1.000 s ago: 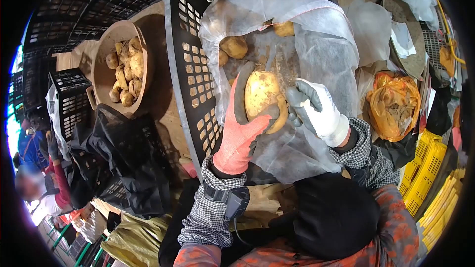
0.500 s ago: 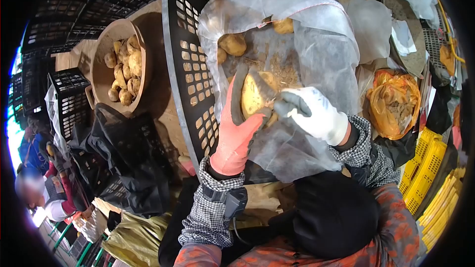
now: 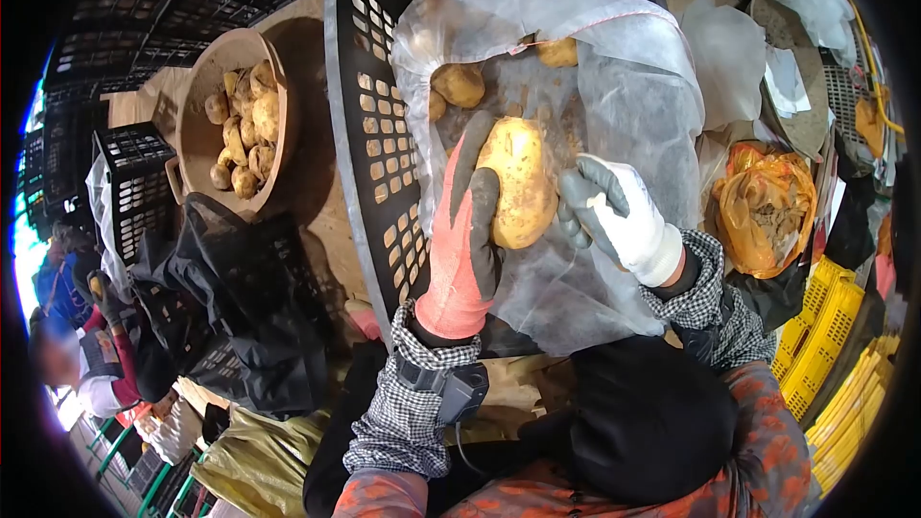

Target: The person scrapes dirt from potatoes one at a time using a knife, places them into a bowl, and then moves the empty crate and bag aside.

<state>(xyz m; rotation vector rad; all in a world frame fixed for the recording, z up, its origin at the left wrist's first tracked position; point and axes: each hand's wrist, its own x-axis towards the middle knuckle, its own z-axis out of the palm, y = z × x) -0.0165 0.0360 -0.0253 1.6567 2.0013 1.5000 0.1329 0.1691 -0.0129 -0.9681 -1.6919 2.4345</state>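
A large yellow potato point(image 3: 519, 182) is held upright by my left hand point(image 3: 462, 240), in a pink glove with dark grey fingers and palm, gripping its left side. Just right of the potato is my right hand point(image 3: 614, 216), in a white glove with grey fingertips. Its fingers are curled together around something small that I cannot make out. Both hands are over a black crate point(image 3: 347, 125) lined with thin white cloth point(image 3: 633, 86). Inside the crate, more potatoes point(image 3: 459, 84) lie at the back left, and another point(image 3: 557, 52) is at the back.
A brown tub point(image 3: 200, 77) of potatoes stands left of the crate. Black crates and a black bag point(image 3: 235, 297) are further left. An orange plastic bag point(image 3: 765, 208) and yellow crates point(image 3: 815, 326) are at the right. A person point(image 3: 96, 364) is at the far left.
The potato in my left hand has turned and shows its broad yellow side. My right hand has moved off it, slightly right and down.
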